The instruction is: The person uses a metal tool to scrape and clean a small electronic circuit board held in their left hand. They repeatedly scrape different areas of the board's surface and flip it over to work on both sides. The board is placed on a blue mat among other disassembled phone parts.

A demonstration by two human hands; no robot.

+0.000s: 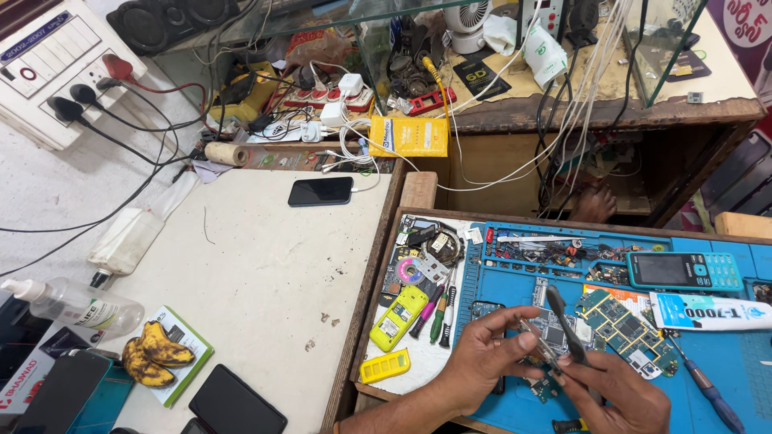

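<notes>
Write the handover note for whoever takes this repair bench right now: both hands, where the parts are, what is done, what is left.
Left hand: pinches a small metal part over the blue work mat.
Right hand: holds black tweezers, tips at that part.
Nearby: green circuit boards beside the hands, teal keypad phone and white glue tube further right, yellow phone body and screwdrivers to the left.
Done: a phone lies apart, boards out on the mat.
Left: the part remains in hand, held between fingers and tweezers; nothing is reassembled. What the part is cannot be told.
</notes>
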